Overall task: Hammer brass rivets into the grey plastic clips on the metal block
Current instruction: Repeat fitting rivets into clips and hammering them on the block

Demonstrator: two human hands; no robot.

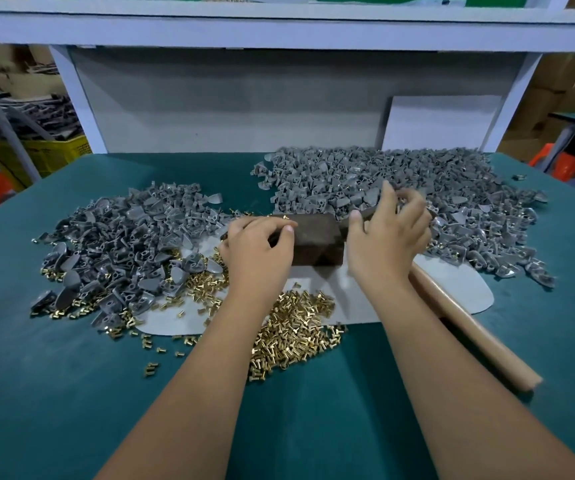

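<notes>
While the metal block (317, 239) sits between them, left hand (256, 249) pinches its edge, right hand's (388, 233) grip unclear.

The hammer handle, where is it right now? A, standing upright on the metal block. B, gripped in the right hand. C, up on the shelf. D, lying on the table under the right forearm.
D: the wooden hammer handle lies flat on the green table, passing under the right forearm, while the right hand is up at the metal block and not holding it.
</notes>
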